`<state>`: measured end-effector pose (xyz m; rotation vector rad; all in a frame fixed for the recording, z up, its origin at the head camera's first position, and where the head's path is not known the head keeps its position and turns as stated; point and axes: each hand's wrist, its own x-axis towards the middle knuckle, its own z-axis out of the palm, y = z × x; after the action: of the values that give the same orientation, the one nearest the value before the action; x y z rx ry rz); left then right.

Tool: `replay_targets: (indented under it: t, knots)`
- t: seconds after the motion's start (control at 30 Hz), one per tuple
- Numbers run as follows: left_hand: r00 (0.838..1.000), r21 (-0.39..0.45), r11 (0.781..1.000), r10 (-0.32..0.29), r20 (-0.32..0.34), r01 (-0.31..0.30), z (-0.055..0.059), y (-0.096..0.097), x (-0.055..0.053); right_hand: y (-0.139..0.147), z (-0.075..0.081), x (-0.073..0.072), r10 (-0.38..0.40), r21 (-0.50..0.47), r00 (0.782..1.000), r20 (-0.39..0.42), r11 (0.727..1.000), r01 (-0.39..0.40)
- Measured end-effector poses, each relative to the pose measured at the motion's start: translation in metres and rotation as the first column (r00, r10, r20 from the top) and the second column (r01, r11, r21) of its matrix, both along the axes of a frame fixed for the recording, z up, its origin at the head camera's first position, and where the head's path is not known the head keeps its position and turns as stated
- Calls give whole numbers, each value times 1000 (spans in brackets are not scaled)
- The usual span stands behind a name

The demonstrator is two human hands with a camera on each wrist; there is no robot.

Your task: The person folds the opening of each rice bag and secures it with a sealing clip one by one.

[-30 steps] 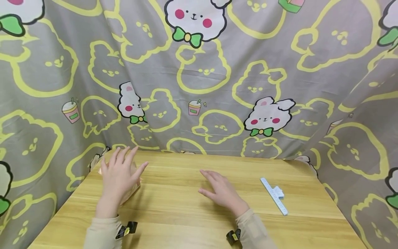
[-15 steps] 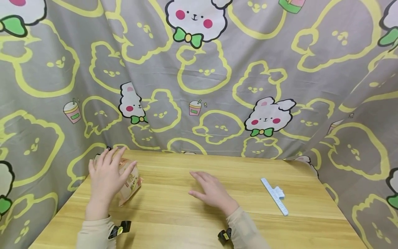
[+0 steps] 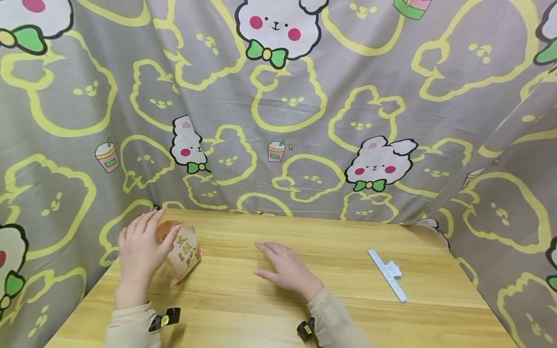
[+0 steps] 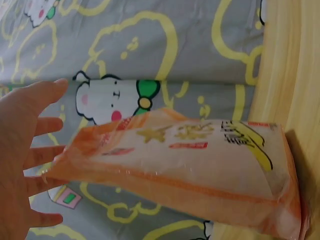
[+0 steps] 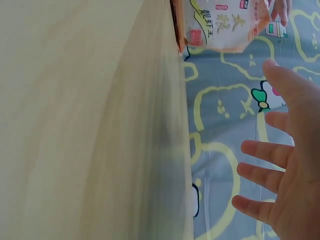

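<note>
An orange and cream plastic food bag [image 3: 184, 251] with printed characters stands upright at the left of the table. My left hand [image 3: 139, 249] is at its left side, fingers spread and thumb in front of it. In the left wrist view, those fingers [image 4: 45, 157] are right at the bag's top end [image 4: 85, 145]. My right hand [image 3: 287, 268] hovers over the middle of the table with relaxed, parted fingers and holds nothing. The right wrist view shows the bag [image 5: 225, 22] well beyond the right hand [image 5: 290, 160].
A light blue ruler-shaped clip [image 3: 387, 275] lies on the right part of the wooden table [image 3: 243, 309]. A grey curtain [image 3: 304, 111] with yellow cartoon outlines encloses the back and sides. Black straps [image 3: 165, 319] with camera mounts sit at both wrists.
My left hand has moved left, from in front of the bag to its side, uncovering the printed face. My right hand has drifted left. The clip lies where it was.
</note>
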<state>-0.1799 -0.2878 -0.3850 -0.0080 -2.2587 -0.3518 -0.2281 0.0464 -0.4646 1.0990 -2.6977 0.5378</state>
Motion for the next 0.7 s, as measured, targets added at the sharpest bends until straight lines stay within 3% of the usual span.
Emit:
replay_targets:
  t: [0.27,0.7]
  knots:
    - [999,26,1000,-8,-50,10,-6,-9,-2,-20,-1,-2,37,37,998,-45,999,-36]
    - [1000,88,996,13,-6,-12,-13,-14,-3,-46,7,-6,67,36,998,4,997,-67]
